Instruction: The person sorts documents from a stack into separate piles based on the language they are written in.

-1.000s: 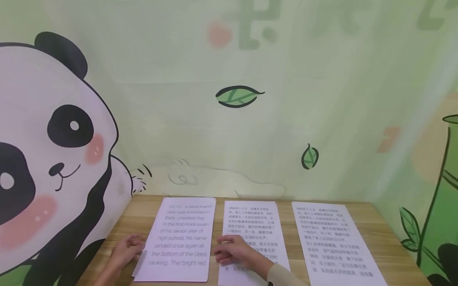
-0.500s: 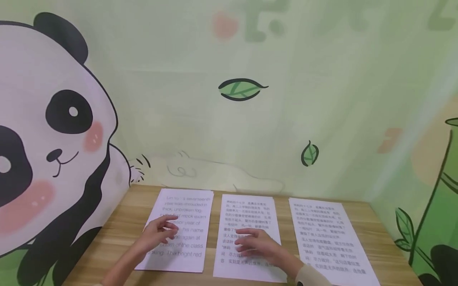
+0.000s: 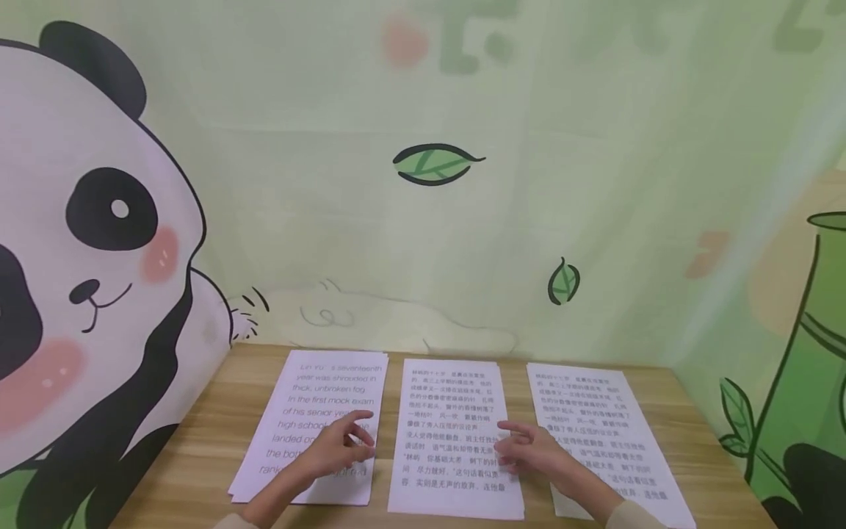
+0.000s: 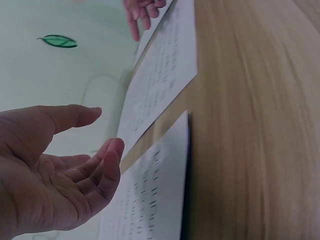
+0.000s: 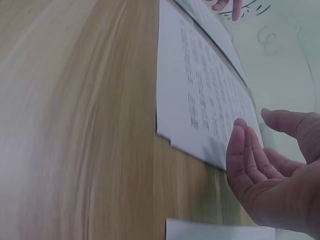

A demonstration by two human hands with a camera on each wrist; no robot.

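Note:
My left hand (image 3: 337, 444) hovers over the right side of the left paper stack (image 3: 311, 400), which carries large English print. Its fingers are loosely bent with nothing between them, as the left wrist view of the hand (image 4: 65, 175) shows. Near the right edge of the middle paper stack (image 3: 449, 441), printed in Chinese, is my right hand (image 3: 532, 452), holding nothing. In the right wrist view that hand (image 5: 280, 175) has its thumb apart from its relaxed fingers. Part of the right paper stack (image 3: 588, 411) is covered by the right hand and forearm.
All three stacks lie in a row on a wooden table (image 3: 205, 411), with narrow strips of wood between them. A pale green cloth backdrop (image 3: 317, 206) with a panda drawing (image 3: 132, 294) and leaves rises behind the table's far edge.
Both hands have shifted to the right: the left from beside the left stack to over its right side, the right from the middle stack's left part to its right edge. The view has tilted slightly.

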